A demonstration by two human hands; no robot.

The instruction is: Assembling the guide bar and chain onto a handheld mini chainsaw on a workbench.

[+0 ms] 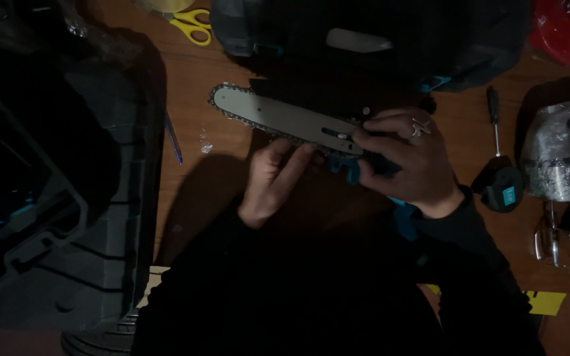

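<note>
Brown wooden counter (199, 191), dimly lit; large black moulded plastic case (47, 198) lying open on the left; dark bulky tool body (364, 39) at the far side, centre. Pale grey flat metal guide bar with a toothed chain around its edge (278, 117) lies at centre, tip pointing left, its right end meeting a black-and-teal housing (351, 168). Right hand (407, 158), ring on one finger, clamped over the bar's right end, fingertips pressing on the bar's slot; left hand (275, 178) open, fingers touching the chain's near edge from below. Clear-wrapped bundle (559, 158) at right edge; black screwdriver (494, 118) right of the hands; yellow-handled scissors (192, 25) far left of centre.
</note>
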